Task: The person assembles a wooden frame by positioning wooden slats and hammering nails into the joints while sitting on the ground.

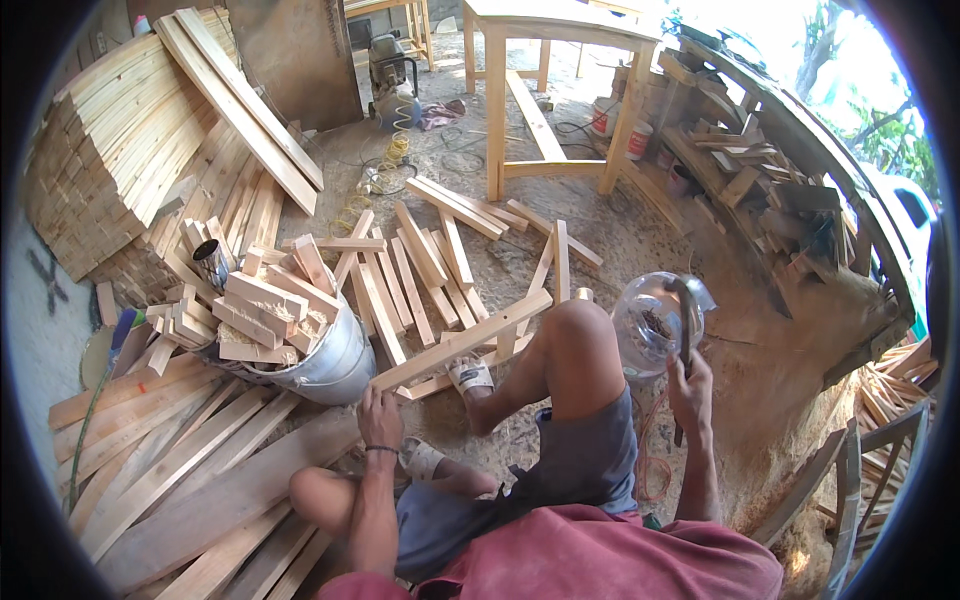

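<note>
My left hand is closed round the near end of a pale wooden bar, which slants up and away to the right toward my raised knee. A shorter wood piece stands under the bar's far part; whether the two are joined I cannot tell. On the right, my right hand grips a long dark tool with a curved upper end, its exact kind unclear. Just behind that tool is a clear plastic tub with small dark bits inside.
Loose wood bars lie ahead on the floor. A metal bucket heaped with short blocks stands left, beside long planks. Beyond are stacked lumber, a wooden table frame, a compressor with hose, and scrap-laden shelving.
</note>
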